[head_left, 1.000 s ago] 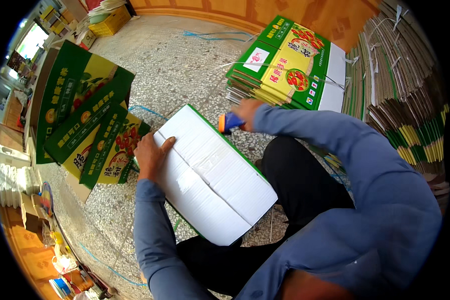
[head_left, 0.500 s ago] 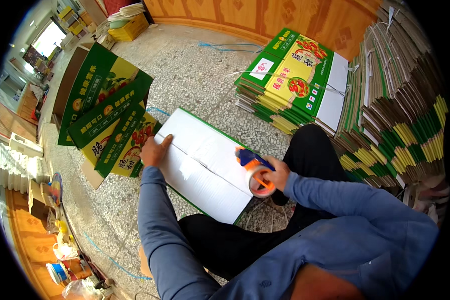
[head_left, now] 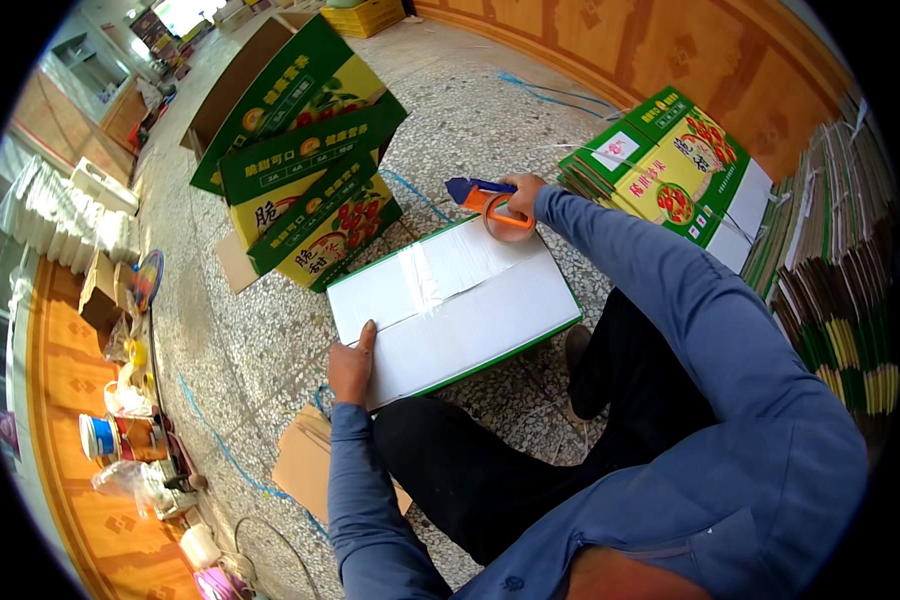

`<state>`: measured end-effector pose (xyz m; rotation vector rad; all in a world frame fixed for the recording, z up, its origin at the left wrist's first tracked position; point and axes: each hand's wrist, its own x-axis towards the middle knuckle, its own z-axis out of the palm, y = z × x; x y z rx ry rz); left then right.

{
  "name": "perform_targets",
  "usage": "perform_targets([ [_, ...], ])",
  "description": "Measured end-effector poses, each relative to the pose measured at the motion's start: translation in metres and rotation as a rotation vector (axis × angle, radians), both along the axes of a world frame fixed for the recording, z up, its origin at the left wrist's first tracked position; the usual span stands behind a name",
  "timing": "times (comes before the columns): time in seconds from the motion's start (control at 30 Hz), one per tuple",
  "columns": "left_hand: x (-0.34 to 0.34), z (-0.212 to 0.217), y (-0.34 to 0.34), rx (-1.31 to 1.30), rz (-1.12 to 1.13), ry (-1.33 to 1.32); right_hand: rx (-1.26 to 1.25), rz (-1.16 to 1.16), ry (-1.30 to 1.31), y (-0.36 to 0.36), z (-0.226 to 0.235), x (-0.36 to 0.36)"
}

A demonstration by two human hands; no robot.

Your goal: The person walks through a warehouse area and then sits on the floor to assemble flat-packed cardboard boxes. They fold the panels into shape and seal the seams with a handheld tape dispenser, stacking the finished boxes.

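Observation:
A cardboard carton [head_left: 515,300] with a white face up and green edges lies on the floor before my legs. A seam crosses this face, and clear tape shines over its middle. My left hand [head_left: 352,368] grips the carton's near left corner, thumb on the white face and fingers partly hidden down the side. At the carton's far edge, my right hand [head_left: 523,196] holds a tape dispenser [head_left: 494,202] with an orange body, dark blue parts and a tape roll. The roll overlaps the carton's far edge in view; whether it touches, I cannot tell.
Green and yellow printed cartons [head_left: 300,150] stand open beyond my left hand. Flattened printed cartons [head_left: 670,180] and a tall stack of folded cardboard [head_left: 840,250] are at the right. Brown cardboard pieces [head_left: 305,455] lie by my left forearm. Blue strapping [head_left: 220,445] trails over the speckled floor.
The carton has turned. My left hand has gone from its far left side to the near left corner, and my right hand has carried the tape dispenser to the far edge. The view has shifted.

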<state>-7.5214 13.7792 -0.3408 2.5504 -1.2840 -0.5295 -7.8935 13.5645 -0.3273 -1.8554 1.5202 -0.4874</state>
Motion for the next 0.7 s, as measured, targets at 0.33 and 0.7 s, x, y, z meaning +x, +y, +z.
perform_targets([
  [0.33,0.006,-0.021,0.001,-0.314,0.024,0.293,-0.696,0.614,0.171,0.128,0.037,0.094],
  [0.7,-0.002,0.017,-0.018,-0.486,0.078,0.584,-0.804,0.588,0.036,0.120,0.016,0.085],
])
